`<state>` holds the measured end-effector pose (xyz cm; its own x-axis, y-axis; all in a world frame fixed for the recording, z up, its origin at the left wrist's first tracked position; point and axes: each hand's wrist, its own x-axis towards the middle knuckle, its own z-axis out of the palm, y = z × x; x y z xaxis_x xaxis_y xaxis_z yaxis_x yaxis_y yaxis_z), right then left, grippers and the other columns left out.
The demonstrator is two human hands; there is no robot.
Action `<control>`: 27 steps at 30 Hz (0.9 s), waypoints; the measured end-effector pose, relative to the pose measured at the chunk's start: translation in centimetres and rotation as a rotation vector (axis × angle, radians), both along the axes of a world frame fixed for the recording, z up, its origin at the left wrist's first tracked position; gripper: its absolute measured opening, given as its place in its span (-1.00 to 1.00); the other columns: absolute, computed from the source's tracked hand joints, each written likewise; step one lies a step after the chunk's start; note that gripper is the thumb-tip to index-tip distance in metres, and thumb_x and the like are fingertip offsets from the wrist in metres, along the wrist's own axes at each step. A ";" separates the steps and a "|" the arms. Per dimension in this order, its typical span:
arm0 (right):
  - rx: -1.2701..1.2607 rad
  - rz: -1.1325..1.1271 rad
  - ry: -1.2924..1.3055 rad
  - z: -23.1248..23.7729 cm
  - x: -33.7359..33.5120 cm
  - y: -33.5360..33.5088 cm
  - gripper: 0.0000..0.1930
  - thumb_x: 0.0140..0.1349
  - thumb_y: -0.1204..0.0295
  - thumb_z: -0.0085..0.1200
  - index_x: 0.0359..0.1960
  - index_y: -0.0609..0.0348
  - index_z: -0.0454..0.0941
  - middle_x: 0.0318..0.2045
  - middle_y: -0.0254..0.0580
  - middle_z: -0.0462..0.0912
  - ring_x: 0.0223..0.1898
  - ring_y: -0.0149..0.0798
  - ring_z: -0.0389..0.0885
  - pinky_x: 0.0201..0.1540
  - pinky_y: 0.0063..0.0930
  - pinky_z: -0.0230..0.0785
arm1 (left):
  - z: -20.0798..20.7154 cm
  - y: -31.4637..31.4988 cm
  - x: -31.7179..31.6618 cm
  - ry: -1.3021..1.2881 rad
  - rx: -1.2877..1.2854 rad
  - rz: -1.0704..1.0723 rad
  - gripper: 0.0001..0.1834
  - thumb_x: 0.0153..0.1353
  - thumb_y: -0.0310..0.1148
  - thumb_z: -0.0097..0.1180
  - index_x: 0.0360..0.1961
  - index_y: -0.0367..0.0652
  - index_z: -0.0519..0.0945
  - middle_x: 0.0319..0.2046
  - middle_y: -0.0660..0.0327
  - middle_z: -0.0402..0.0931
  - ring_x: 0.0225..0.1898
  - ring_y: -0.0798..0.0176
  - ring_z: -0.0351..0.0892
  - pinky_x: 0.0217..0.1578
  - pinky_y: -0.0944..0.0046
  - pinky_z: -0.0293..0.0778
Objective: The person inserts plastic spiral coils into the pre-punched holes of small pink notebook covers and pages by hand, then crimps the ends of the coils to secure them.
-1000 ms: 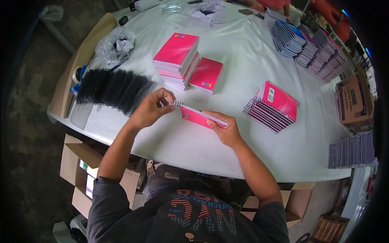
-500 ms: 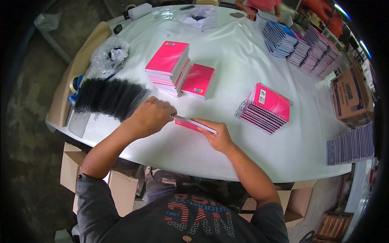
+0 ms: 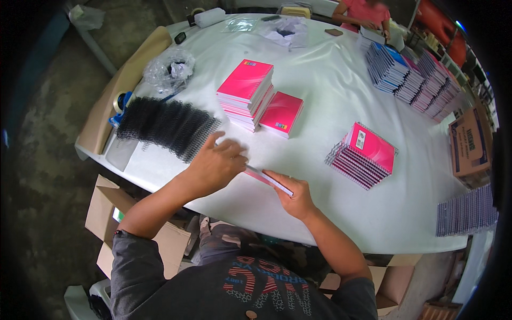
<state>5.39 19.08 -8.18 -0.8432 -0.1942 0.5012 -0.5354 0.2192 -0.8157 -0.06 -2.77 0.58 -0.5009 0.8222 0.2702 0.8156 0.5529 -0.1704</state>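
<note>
A thin notebook (image 3: pixel 273 182) is held edge-up and tilted above the near part of the table. My right hand (image 3: pixel 295 198) is closed around its right end, thumb on one side. At the notebook's left end, my left hand (image 3: pixel 217 164) has its fingers curled and one finger raised; what its fingertips pinch is hidden. Just beyond that hand lies a mat of black wire binding coils (image 3: pixel 165 125). Farther off stand a tall stack of pink notebooks (image 3: pixel 245 80) and a lower pink stack (image 3: pixel 281 112). To the right sits a pile of wire-bound pink notebooks (image 3: pixel 372 148).
Crumpled plastic wrap (image 3: pixel 169 70) and a blue tape dispenser (image 3: pixel 121 108) lie at the left. Stacks of bound notebooks (image 3: pixel 392 66), a cardboard box (image 3: pixel 468 141) and another notebook stack (image 3: pixel 466 212) line the right side. A person in pink (image 3: pixel 365 15) works at the far edge.
The view has shifted, so the table's things appear farther right. My left hand's fingers have loosened and one has lifted. The held notebook has turned, showing less of its pink cover.
</note>
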 end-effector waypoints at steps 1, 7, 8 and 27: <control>0.016 0.039 -0.025 0.1 0.1 -0.1 -0.65 0.09 0.68 0.05 -0.04 0.17 0.53 -0.22 -0.02 0.63 -0.28 -0.13 0.64 -0.21 -0.43 0.45 | 0.2 -0.4 0.2 -0.217 -0.140 0.064 -0.67 -0.10 -0.22 0.27 -0.29 -0.07 0.53 -0.25 0.31 0.52 -0.03 0.29 0.42 0.10 0.05 0.17; 0.003 0.074 -0.020 0.0 0.1 -0.2 -0.64 0.08 0.68 0.06 -0.04 0.19 0.53 -0.24 -0.02 0.63 -0.29 -0.14 0.64 -0.21 -0.41 0.46 | 1.9 0.7 1.2 -0.016 0.079 0.076 -0.62 -0.13 -0.19 0.29 -0.25 -0.05 0.53 -0.18 0.30 0.50 -0.08 0.28 0.44 0.09 0.09 0.19; 0.005 0.050 -0.015 0.0 0.3 -0.2 -0.64 0.08 0.68 0.06 -0.04 0.19 0.53 -0.24 -0.02 0.64 -0.29 -0.14 0.64 -0.22 -0.41 0.46 | 2.0 0.7 1.1 -0.019 0.079 0.072 -0.62 -0.13 -0.19 0.29 -0.25 -0.05 0.53 -0.18 0.30 0.50 -0.08 0.28 0.44 0.09 0.09 0.19; 0.023 -0.129 0.261 1.2 1.2 0.2 -0.61 0.00 0.76 0.05 -0.07 0.29 0.52 -0.20 -0.05 0.64 -0.29 -0.15 0.67 -0.26 -0.47 0.51 | -11.5 0.6 6.4 0.013 -0.161 0.028 0.16 -0.06 0.50 -0.25 0.23 -0.41 0.13 0.21 -0.49 -0.08 0.27 -0.51 -0.21 0.07 -0.56 -0.25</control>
